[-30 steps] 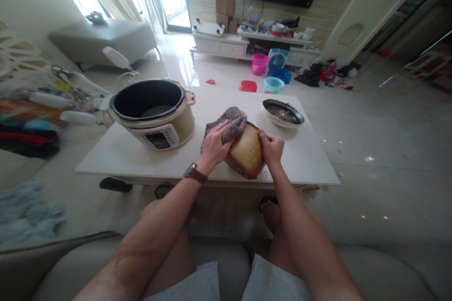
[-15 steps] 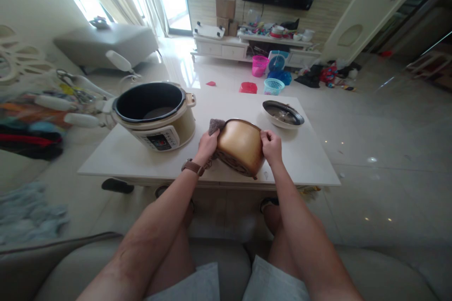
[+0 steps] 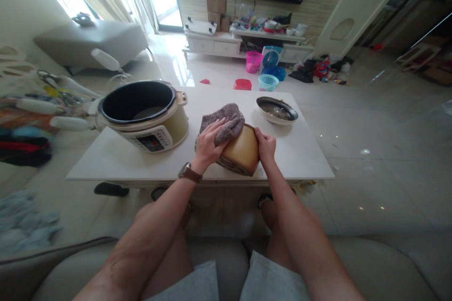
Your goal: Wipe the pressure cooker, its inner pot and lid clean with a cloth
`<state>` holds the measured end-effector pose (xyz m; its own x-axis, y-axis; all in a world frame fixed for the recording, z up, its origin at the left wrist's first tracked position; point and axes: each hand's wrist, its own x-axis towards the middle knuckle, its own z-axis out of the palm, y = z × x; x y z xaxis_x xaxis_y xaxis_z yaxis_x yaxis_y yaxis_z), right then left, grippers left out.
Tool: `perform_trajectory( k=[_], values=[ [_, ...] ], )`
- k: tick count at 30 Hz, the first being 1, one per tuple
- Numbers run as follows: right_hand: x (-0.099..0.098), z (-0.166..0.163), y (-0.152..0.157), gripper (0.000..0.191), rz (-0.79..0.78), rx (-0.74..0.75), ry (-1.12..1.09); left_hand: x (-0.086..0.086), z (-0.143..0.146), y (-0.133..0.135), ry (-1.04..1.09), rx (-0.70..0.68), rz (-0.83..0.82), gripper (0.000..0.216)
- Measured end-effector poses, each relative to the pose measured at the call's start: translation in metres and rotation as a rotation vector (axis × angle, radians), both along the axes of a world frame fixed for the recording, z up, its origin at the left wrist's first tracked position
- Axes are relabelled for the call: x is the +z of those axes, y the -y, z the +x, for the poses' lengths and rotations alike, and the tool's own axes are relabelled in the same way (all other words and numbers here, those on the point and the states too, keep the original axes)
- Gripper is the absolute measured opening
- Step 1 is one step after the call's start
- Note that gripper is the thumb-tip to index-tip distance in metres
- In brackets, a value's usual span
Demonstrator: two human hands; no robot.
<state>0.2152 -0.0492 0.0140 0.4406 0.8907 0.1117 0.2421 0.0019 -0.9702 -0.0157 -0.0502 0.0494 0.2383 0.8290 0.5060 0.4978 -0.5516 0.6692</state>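
Note:
A gold-coloured inner pot (image 3: 243, 150) is tilted above the near edge of the white table, its side and part of its base turned toward me. My right hand (image 3: 266, 145) grips its right edge, thumb and fingers closed on the rim. Over the pot's upper left side my left hand (image 3: 211, 142) presses a grey-brown cloth (image 3: 226, 122), which covers part of the wall. To the left stands an electric pressure cooker (image 3: 151, 122), its top uncovered and its dark inside showing. Behind and right of the pot, a round lid (image 3: 277, 110) lies with its inner side up.
The white table (image 3: 303, 162) carries these things. A sofa (image 3: 222, 254) is beneath me. On the floor beyond are a pink basket (image 3: 253, 62), a light blue basket (image 3: 267, 83) and a red stool-like object (image 3: 242, 84). A clothes pile (image 3: 24, 136) lies left.
My left hand has moved from the pot's left edge onto its side, and the cloth is now spread over the wall. The right hand keeps its hold. The view has shifted slightly.

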Motion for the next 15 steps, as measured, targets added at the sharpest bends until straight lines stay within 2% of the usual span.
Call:
perform_trajectory(
  k=[6,11,15],
  values=[
    [-0.009,-0.005,0.000,0.069,0.048,-0.062,-0.043,-0.007,-0.005,-0.014,0.197,0.144,-0.213,0.051],
    [-0.015,-0.007,0.001,0.069,0.081,-0.074,-0.078,-0.027,-0.015,-0.035,0.344,0.310,-0.508,0.051],
    [-0.016,-0.008,0.004,0.070,0.111,-0.064,-0.046,-0.040,-0.023,-0.044,0.370,0.369,-0.686,0.054]
  ],
)
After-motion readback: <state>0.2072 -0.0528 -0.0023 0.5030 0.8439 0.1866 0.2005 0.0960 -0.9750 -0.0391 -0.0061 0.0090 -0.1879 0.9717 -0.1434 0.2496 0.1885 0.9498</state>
